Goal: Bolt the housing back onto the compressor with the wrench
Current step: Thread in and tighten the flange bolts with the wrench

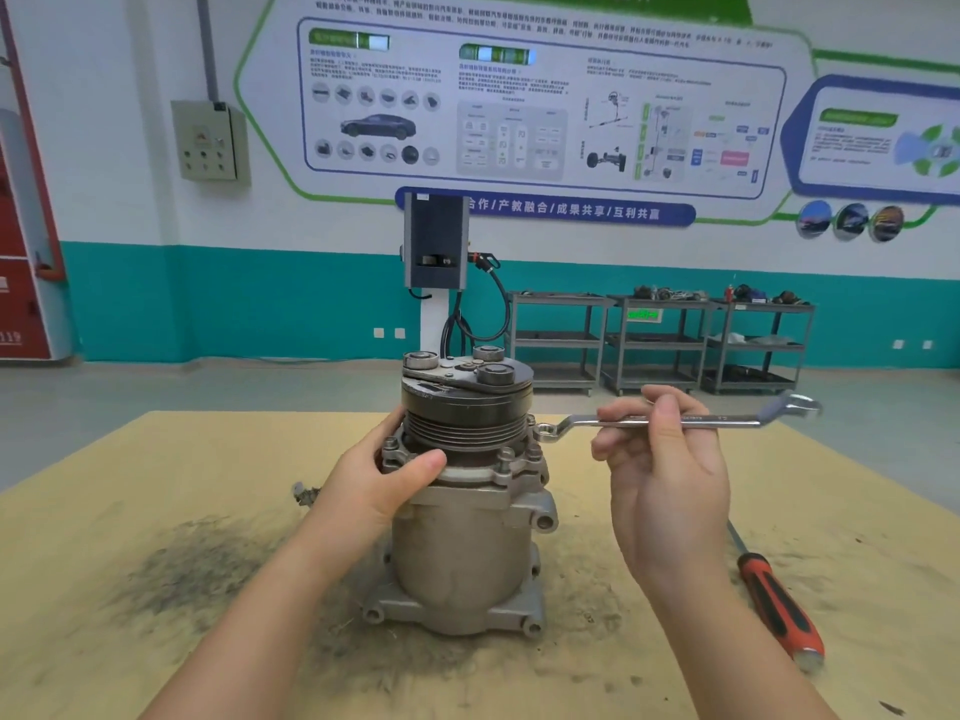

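- Midway, seemingly: grey metal compressor (462, 553) stands upright mid-worktop, bolts seated around its housing flange (498, 472).
- Left hand (387, 472) grips the housing.
- Right hand (662, 449) pinches a silver ring wrench (675, 421), ring beside a right-side bolt; tightening remains.

Silver wrench (675, 421), grey compressor (462, 553) (black pulley (467, 407)), orange-and-black screwdriver (779, 605), tan soot-smudged table (156, 511).

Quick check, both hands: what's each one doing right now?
Left hand: grips the compressor at its housing flange.
Right hand: pinches the wrench, ring end at a flange bolt.
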